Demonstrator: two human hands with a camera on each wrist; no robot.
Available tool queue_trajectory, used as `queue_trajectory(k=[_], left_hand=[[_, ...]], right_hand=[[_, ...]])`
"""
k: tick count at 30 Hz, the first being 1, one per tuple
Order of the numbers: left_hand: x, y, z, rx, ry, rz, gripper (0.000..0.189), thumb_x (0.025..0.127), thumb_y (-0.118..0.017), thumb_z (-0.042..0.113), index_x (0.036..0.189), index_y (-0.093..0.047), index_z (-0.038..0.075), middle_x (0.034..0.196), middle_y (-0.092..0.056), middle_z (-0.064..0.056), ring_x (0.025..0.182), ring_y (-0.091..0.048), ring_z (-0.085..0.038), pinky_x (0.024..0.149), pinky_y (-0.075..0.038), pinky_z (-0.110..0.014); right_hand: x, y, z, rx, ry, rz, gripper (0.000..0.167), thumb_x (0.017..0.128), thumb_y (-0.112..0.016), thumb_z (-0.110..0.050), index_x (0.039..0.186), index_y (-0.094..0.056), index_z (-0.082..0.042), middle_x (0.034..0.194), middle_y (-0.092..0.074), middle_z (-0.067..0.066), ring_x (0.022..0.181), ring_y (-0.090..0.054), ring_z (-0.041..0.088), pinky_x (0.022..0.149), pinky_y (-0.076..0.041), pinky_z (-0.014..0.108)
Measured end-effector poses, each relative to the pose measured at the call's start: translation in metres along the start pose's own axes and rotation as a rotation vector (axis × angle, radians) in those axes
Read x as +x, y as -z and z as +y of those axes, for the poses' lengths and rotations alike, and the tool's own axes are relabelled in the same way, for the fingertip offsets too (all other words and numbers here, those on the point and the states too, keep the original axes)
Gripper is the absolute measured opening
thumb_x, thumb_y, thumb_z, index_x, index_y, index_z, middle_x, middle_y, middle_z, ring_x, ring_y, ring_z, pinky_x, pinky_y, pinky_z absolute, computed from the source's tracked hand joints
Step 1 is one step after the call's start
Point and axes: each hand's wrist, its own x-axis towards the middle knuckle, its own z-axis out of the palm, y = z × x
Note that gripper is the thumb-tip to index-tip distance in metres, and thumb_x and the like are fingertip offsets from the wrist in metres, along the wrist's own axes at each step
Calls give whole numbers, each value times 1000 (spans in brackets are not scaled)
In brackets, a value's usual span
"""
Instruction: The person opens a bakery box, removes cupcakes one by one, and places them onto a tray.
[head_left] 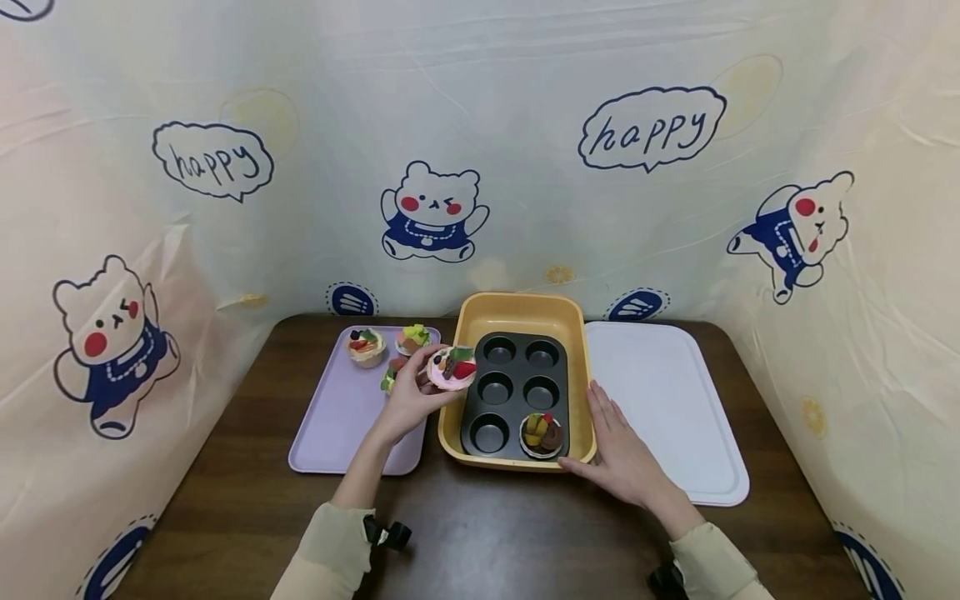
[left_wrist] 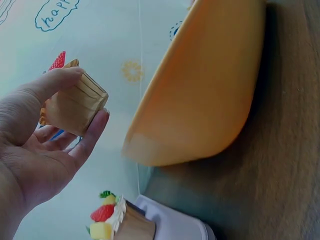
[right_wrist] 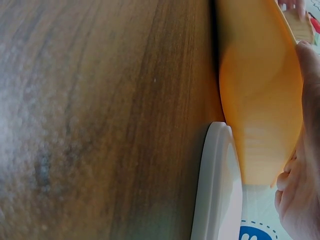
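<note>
In the head view my left hand (head_left: 405,402) pinches a fruit-topped cupcake (head_left: 452,372) with pink cream and a strawberry piece, over the left rim of a yellow bin (head_left: 517,306). The left wrist view shows its tan wrapper (left_wrist: 75,107) between thumb and fingers. A dark muffin tin (head_left: 517,372) with six-cup layout lies inside the bin. One cupcake (head_left: 538,437) with yellow and brown topping sits in its near right cup. My right hand (head_left: 626,454) rests on the bin's near right corner, fingers extended along the right rim and thumb at the front.
Left of the bin, a lilac tray (head_left: 337,429) carries more cupcakes (head_left: 367,350), one partly hidden behind my left hand. A white tray (head_left: 660,392) lies on the right, close against the bin. Everything stands on a brown wooden table (head_left: 480,533), with a printed curtain (head_left: 525,217) behind.
</note>
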Motion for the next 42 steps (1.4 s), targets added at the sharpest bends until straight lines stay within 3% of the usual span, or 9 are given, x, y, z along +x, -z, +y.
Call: queue_trajectory(k=[8, 15, 20, 25, 32, 42], left_hand=[[-11, 10, -7, -24, 13, 20, 83, 92, -85, -1, 161, -38, 4, 165, -47, -23, 149, -54, -39, 116, -54, -29], [-21, 19, -10, -17, 14, 74, 84, 90, -87, 0, 158, -38, 2, 158, -53, -22, 138, -61, -32, 100, -56, -13], [-29, 29, -10, 3, 19, 122, 82, 90, -89, 2, 156, -41, 4, 154, -56, -22, 124, -65, -13, 94, -58, -12], [-35, 39, -11, -19, 4, 160, 82, 88, -86, -7, 155, -40, 0, 152, -56, -23, 115, -64, 3, 93, -58, -11], [-41, 53, -13, 26, 30, 215, 83, 90, -87, -3, 157, -38, 1, 156, -54, -23, 114, -61, 7, 92, -56, -9], [-45, 69, -20, 11, 70, 289, 89, 90, -85, -5, 162, -33, -1, 157, -51, -26, 109, -60, 14, 91, -54, -6]], right_hand=[[-1, 0, -1, 6, -7, -13, 131, 89, -73, -76, 177, -8, -5, 187, -8, 15, 171, -22, 40, 138, -23, 61], [-2, -1, 0, 2, -4, -10, 131, 89, -71, -78, 177, -7, -5, 187, -8, 15, 171, -22, 40, 138, -23, 61], [-2, -1, 0, -1, -10, -16, 131, 89, -70, -79, 177, -6, -5, 187, -8, 16, 171, -22, 40, 138, -23, 62], [-2, 1, -2, -2, -10, -20, 131, 89, -71, -79, 177, -6, -5, 187, -8, 16, 171, -21, 40, 138, -22, 61], [-2, 1, -1, -7, -4, -16, 131, 89, -71, -79, 177, -6, -5, 187, -8, 16, 171, -22, 40, 138, -23, 61], [-2, 1, -2, -4, -3, -19, 131, 89, -71, -78, 177, -7, -5, 187, -8, 16, 171, -22, 40, 138, -22, 61]])
